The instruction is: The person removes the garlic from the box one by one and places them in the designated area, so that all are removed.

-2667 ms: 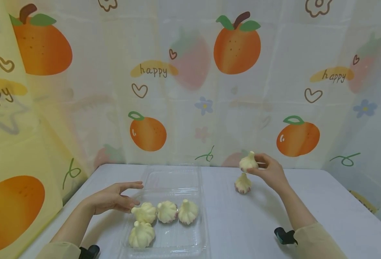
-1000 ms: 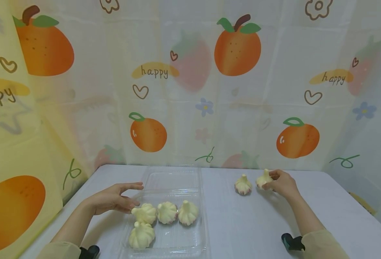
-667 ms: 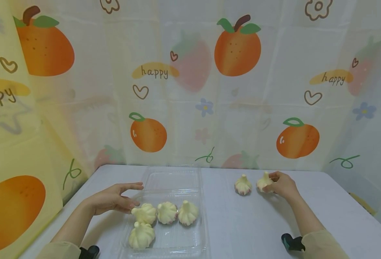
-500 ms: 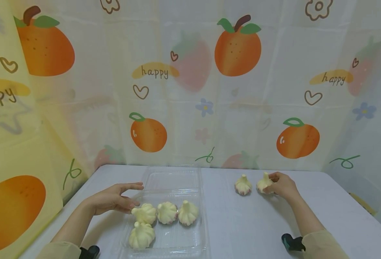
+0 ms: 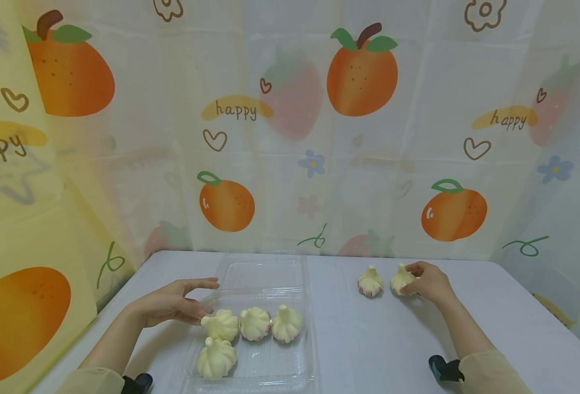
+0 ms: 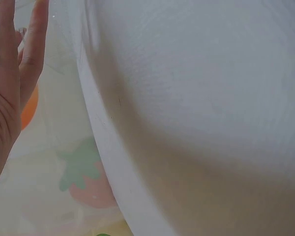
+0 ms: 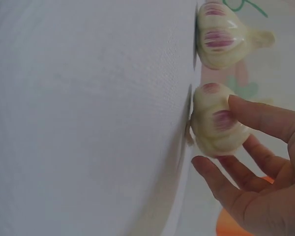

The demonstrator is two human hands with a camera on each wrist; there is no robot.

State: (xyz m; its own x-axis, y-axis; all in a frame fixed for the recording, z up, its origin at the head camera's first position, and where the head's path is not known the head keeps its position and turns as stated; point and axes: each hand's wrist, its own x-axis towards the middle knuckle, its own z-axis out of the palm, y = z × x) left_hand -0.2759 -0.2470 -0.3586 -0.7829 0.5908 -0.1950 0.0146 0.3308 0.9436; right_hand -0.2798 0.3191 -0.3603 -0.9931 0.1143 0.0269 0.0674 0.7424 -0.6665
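Note:
At the back right, my right hand (image 5: 430, 282) holds a garlic bulb (image 5: 401, 279) that stands upright on the table. In the right wrist view, its thumb lies on one side of this garlic bulb (image 7: 219, 123) and the fingers on the other. A second garlic bulb (image 5: 370, 281) stands just left of it, apart. My left hand (image 5: 171, 301) rests at the left side of a clear plastic container (image 5: 270, 364), fingers extended, thumb near a bulb. Several garlic bulbs (image 5: 255, 323) lie inside: a row of three, with another bulb (image 5: 217, 358) in front at the left.
The container's clear lid (image 5: 262, 271) lies folded back behind it. A white cloth covers the table (image 5: 368, 350). A fruit-printed curtain (image 5: 290, 213) hangs along the back edge, and a yellow one (image 5: 18, 235) at the left.
My right hand has brought its garlic bulb from above the other bulb down to the right, and it now stands on the table. The left hand has stayed in place.

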